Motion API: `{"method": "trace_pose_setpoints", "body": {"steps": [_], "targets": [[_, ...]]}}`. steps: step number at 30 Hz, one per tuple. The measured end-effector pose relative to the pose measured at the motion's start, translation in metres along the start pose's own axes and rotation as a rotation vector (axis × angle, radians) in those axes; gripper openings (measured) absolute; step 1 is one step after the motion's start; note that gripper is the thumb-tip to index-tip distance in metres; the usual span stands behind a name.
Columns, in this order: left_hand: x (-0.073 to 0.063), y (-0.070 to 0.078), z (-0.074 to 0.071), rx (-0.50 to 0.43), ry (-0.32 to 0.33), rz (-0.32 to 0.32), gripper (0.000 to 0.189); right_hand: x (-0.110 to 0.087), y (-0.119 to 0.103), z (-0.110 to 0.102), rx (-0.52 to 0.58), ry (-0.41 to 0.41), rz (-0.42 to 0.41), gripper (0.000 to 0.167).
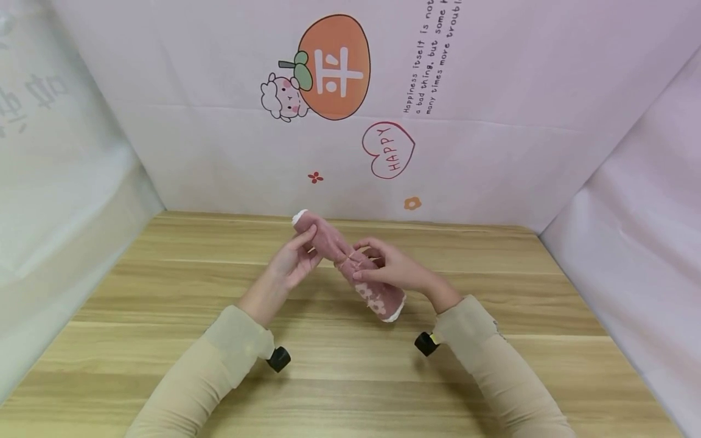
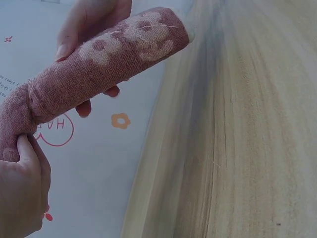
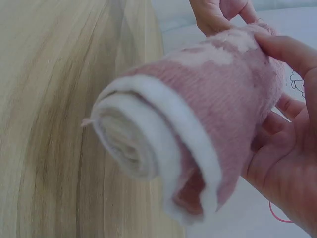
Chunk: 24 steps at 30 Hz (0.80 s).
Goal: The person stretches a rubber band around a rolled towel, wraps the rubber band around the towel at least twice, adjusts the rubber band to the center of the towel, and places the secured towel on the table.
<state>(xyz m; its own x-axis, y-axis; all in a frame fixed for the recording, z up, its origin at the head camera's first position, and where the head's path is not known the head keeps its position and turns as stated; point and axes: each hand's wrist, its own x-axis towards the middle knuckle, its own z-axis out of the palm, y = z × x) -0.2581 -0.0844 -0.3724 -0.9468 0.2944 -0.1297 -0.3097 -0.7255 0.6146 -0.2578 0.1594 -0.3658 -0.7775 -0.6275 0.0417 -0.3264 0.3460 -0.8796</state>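
Note:
A rolled pink towel (image 1: 327, 238) with white edges and pale flower shapes is held slantwise above the table. A thin light band (image 1: 348, 258) seems to cinch it near the middle. My left hand (image 1: 296, 258) grips the far-left half, thumb on top. Around the nearer half, just beside the cinched part, curl the fingers and thumb of my right hand (image 1: 390, 266). In the right wrist view the towel's spiral end (image 3: 131, 134) faces the camera, with a loose white-edged flap. The left wrist view shows the towel (image 2: 74, 84) narrowed at its middle.
Beneath the hands lies a wood-grain table (image 1: 339, 389). A white printed cloth (image 1: 219, 164) stands behind its far edge, with white cloth walls at both sides. Small black devices (image 1: 279, 359) sit at both wrists.

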Motion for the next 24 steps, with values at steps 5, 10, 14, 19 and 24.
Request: {"method": "trace_pose_setpoints", "body": {"steps": [5, 10, 14, 19, 24], "targets": [[0.0, -0.001, -0.001, -0.005, 0.012, -0.004, 0.014, 0.0, -0.002, 0.001, -0.029, 0.026, 0.012, 0.046], [0.003, -0.002, -0.001, 0.139, 0.103, -0.052, 0.029, 0.0, -0.001, 0.001, -0.074, 0.043, 0.023, 0.045], [0.004, -0.004, -0.002, 0.239, 0.188, -0.128, 0.048, 0.0, 0.0, 0.002, -0.177, 0.073, 0.022, 0.045], [0.002, -0.008, 0.001, 0.229, 0.228, -0.134, 0.031, 0.0, -0.001, 0.008, -0.355, 0.137, -0.008, 0.045], [-0.001, -0.01, 0.005, 0.227, 0.228, -0.112, 0.017, 0.002, -0.002, 0.014, -0.589, 0.221, -0.098, 0.043]]}}
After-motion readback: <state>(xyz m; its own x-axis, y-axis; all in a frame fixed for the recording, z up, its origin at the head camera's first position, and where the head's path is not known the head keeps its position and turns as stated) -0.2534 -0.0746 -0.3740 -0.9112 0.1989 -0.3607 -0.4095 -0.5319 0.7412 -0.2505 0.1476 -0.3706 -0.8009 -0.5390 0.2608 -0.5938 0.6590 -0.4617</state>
